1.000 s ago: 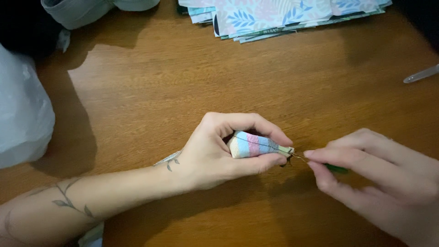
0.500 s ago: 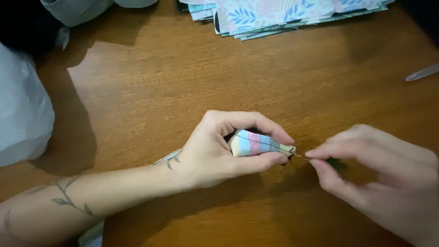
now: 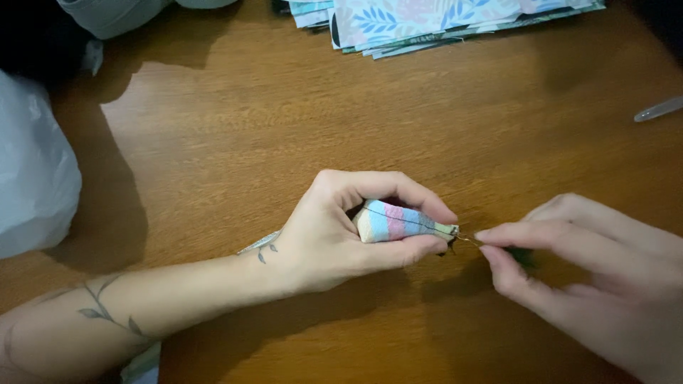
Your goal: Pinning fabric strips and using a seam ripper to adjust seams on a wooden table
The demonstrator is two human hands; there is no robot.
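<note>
Since 1 second ago, the right hand [image 3: 590, 277] has drawn slightly away, its pinched fingertips [image 3: 491, 242] holding a thin needle [image 3: 466, 239] just beside the striped fabric piece [image 3: 402, 222]. The left hand [image 3: 341, 235] is curled closed around that piece, thumb under, forefinger over. It looks light, soft and squashable, best gripped mid-body. A white plastic bag [image 3: 32, 178] lies well left of that hand; its contents cannot be seen.

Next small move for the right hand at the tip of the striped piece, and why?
Probably draw the needle out rightward. The right hand pinches it just off the tip of the striped fabric piece, which the left hand clamps against the wooden table, so the piece looks braced for a pull.
</note>
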